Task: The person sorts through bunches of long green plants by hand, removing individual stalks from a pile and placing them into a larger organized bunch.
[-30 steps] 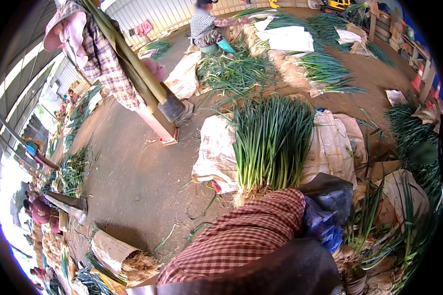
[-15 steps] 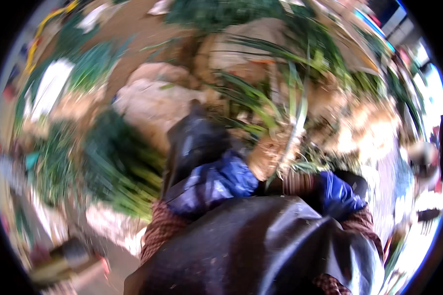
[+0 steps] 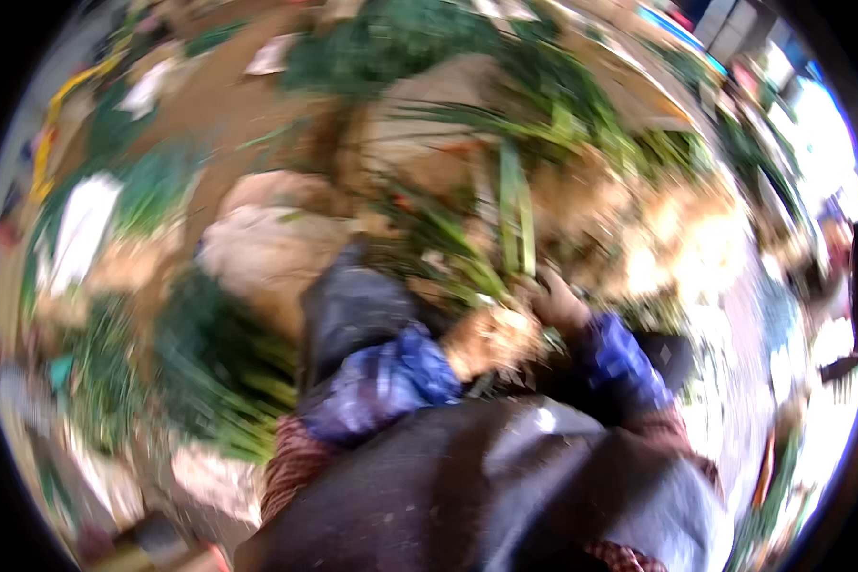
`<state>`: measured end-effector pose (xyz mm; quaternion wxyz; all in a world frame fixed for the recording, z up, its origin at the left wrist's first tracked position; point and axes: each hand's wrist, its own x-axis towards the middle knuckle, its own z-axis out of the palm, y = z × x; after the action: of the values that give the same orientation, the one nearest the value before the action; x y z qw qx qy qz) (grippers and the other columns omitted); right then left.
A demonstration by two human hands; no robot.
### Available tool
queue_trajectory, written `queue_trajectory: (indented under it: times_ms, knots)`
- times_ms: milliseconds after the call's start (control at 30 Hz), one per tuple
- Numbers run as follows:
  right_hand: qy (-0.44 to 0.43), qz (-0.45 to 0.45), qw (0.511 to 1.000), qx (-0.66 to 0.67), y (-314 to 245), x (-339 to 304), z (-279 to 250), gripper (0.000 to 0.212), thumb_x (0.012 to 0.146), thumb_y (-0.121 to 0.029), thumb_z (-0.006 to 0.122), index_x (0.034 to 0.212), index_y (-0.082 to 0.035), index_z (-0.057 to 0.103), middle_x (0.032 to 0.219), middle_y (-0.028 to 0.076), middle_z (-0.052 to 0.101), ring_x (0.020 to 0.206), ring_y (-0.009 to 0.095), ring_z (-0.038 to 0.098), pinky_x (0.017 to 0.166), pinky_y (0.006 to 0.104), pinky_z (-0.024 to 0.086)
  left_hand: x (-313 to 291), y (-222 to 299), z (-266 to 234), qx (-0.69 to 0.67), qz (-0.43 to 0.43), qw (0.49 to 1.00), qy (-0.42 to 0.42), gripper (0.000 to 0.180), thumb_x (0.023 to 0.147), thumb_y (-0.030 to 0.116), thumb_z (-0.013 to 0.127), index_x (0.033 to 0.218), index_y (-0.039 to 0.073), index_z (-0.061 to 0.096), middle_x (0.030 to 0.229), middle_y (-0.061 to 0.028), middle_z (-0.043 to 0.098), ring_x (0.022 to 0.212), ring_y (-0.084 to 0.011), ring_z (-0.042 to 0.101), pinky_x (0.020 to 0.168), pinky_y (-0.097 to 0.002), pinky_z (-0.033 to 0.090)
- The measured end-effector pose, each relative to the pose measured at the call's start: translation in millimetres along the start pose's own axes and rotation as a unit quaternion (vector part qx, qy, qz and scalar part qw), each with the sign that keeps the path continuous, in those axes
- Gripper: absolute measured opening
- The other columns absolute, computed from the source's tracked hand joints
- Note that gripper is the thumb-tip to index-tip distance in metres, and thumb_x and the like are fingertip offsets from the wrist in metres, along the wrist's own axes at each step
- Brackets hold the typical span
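My left hand, in a tan covering and blurred, is closed around the lower part of some green onions whose long leaves stand up ahead of me. My right hand, in a greyish-tan glove, has its fingers curled in at the base of these stalks, right beside the left one. Blue plastic sleeves cover both forearms. The fingertips are smeared by motion, and the stalks' lower ends are partly hidden between the hands. More loose green leaves lie just beyond them.
A dark apron covers my lap. Pale sacks lie ahead to the left, near a green onion bundle. A heap of straw-coloured roots sits to the right. More green bundles lie at the back.
My right hand has come up from low beside my lap to the stalks. My left hand has shifted slightly left and down in the picture. The whole view has moved a little.
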<state>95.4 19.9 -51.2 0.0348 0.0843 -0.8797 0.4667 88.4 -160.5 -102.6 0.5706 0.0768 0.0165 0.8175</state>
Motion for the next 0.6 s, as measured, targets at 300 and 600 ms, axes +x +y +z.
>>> queue_trajectory:
  times_ms: [300, 600]
  knots:
    - [-0.113, 0.056, 0.984, 0.123, 18, 24, -8, 0.045, 0.095, -0.023, 0.05, 0.133, 0.0, 0.047, 0.111, 0.015, 0.063, 0.095, 0.02, 0.062, 0.079, 0.0311, 0.052, 14, 15, 25, 0.175, 0.1, 0.978, 0.057, 0.021, 0.094, 0.023, 0.051, 0.085, 0.004, 0.057, 0.063, -0.0025, 0.053, 0.051, -0.0084, 0.05, 0.043, -0.0216, 0.041]
    - [-0.291, -0.092, 0.951, 0.048, -109, 61, 102, 0.043, 0.093, -0.022, 0.053, 0.133, -0.004, 0.05, 0.106, 0.014, 0.064, 0.091, 0.02, 0.062, 0.077, 0.032, 0.052, -36, 34, 53, 0.229, 0.204, 0.944, 0.12, 0.014, 0.093, 0.018, 0.052, 0.093, 0.004, 0.054, 0.068, -0.0025, 0.052, 0.056, -0.009, 0.051, 0.048, -0.0224, 0.044]
